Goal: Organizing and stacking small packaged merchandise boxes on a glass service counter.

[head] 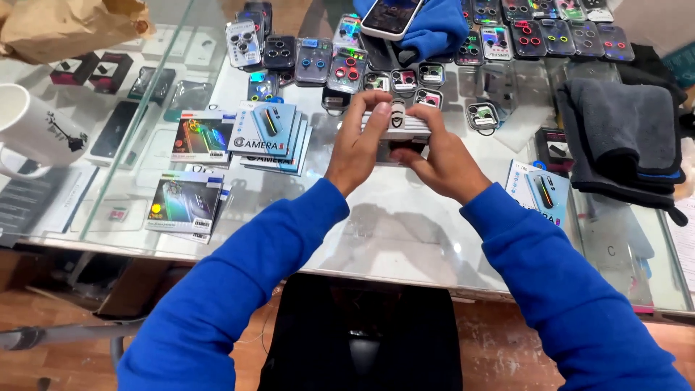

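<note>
Both hands hold a small stack of flat white-and-grey packs above the glass counter. My left hand grips the stack's left end, fingers curled over its top. My right hand grips the right end, thumb on the near side. Both arms wear blue sleeves. The top pack shows a small oval window with a dark item inside.
Blue packs lie fanned at left, one more blue pack at right. Many clear cases of camera lens rings fill the far counter. A phone rests on a blue cloth. Grey towels lie right, a white mug left.
</note>
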